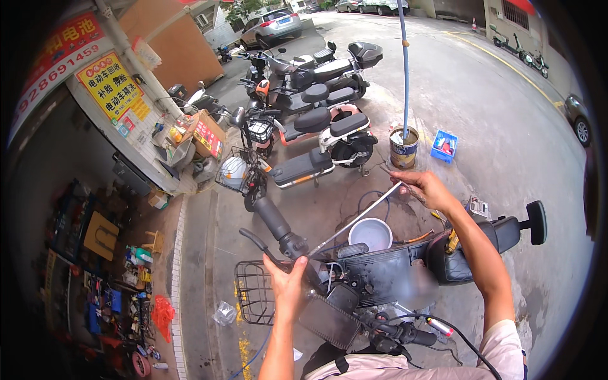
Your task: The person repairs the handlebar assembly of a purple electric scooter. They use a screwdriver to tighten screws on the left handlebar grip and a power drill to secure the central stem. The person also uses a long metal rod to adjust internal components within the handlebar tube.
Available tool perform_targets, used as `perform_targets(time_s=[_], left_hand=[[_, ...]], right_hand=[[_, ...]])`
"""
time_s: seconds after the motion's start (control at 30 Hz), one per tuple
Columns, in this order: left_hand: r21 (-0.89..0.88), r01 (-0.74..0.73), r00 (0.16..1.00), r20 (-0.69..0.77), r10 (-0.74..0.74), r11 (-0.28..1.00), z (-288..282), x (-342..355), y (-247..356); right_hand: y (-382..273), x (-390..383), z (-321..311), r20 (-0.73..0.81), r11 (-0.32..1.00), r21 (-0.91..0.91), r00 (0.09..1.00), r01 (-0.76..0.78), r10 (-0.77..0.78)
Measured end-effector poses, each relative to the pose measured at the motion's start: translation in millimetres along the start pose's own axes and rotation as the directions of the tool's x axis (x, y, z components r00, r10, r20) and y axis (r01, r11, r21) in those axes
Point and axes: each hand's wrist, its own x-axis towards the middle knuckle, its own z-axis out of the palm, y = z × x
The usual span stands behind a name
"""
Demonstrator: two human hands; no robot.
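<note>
My left hand (286, 285) is closed about the inner end of an electric scooter's handlebar (273, 218), beside the black brake lever (254, 242). Its thumb lies on top, and some of its fingers are hidden. Out to the right, my right hand (425, 189) pinches the far end of a long, thin, pale cable (354, 218). This runs straight back toward the handlebar near my left hand. A thin dark piece also shows at my right fingers, too small to name. The scooter's black wire basket (253, 294) is beside my left forearm.
The scooter's footboard (386, 275) and black seat (446, 256) lie below my right arm. Behind are a white basin (370, 235), a bucket (404, 152) with a blue pole, and a blue crate (444, 145). Parked scooters (316, 126) stand ahead; a cluttered shop (114, 278) is left.
</note>
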Motion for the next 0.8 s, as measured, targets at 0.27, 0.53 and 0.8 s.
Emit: perform_targets(time_s=[0.27,0.53,0.8], left_hand=[[-0.005,-0.015,1.000,0.008,0.015,1.000,-1.9,2.2,-8.6],[-0.005,-0.020,1.000,0.009,0.020,1.000,-4.6,4.7,-11.0],[-0.050,0.001,1.000,0.027,0.000,0.999,-3.7,3.7,-5.6]], right_hand=[[-17.1,6.5,10.1,-0.211,0.925,-0.381,0.973,0.005,-0.092],[-55.9,10.1,18.3,-0.214,0.930,-0.201,0.940,-0.308,0.265],[-4.6,6.3,-19.5,0.230,0.928,0.310,0.963,-0.207,0.138]])
